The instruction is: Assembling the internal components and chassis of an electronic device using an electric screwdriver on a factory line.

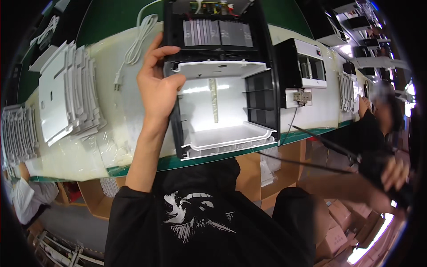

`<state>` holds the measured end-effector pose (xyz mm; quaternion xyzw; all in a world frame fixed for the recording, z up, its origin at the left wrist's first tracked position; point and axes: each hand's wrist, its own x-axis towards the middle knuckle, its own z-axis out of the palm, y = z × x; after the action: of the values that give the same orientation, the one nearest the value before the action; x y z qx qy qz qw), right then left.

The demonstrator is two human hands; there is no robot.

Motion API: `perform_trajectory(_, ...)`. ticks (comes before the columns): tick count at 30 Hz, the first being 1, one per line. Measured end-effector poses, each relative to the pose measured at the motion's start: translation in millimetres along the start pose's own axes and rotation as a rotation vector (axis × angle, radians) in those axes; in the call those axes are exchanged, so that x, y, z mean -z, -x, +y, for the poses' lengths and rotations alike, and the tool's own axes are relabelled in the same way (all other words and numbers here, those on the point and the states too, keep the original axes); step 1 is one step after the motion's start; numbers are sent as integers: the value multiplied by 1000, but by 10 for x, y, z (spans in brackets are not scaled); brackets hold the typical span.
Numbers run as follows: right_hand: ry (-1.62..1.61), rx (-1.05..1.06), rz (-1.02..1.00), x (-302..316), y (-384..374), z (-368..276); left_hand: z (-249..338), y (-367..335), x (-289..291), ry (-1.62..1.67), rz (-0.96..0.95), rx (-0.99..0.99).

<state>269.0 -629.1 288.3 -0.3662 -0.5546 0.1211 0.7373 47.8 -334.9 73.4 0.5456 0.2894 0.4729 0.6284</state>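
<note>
while bracing an open black cabinet (262,33) at twelve o'clock on a pale-topped workbench (120,111), seen gripping its left upright with the left hand (156,84), up at ten o'clock, with thumb over the front edge and fingers round the outer side. pictured reaching well away from the cabinet with the right hand (394,173), out between three and four o'clock, blurred, with fingers curled beside something dark; cannot tell a firm hold from an empty one. showing, from top to bottom of the cabinet, colored wires (217,7), a row of silvery fins (218,33) and a white-lined chamber (195,104) with a tan strip (214,100) upright on its back wall. flanked at two o'clock by a smaller black-and-white unit (307,64), between nine and ten by stacked white panels (55,100), and near eleven by a coiled white cord (140,38). crossed toward four o'clock by thin dark strands (307,164), too unclear to identify. judged to be at a steadying step, apparently while fetching or shifting something with the right hand; likely calling next for bringing that hand back to the chamber's front, without loosening the left or snagging the strands.
</note>
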Motion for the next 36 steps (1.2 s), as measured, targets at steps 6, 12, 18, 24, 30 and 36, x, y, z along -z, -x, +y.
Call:
perform_trajectory(6,-700,383,202,-735,417,-82,-49,53,-19,15,25,-26)
perform_trajectory(12,-682,618,185,-1554,225,590,-32,87,-25,3,27,-3)
perform_trajectory(18,-477,33,-67,-1572,315,561,-48,76,-53,6,22,-36)
perform_trajectory(24,-115,-179,90,-2021,693,734,-60,99,23,-14,47,-4)
perform_trajectory(30,-72,-317,-100,-1829,832,826,-79,71,-7,-46,33,-72)
perform_trajectory(36,-74,-345,-179,-1813,885,961,-100,78,1,-61,24,-103)
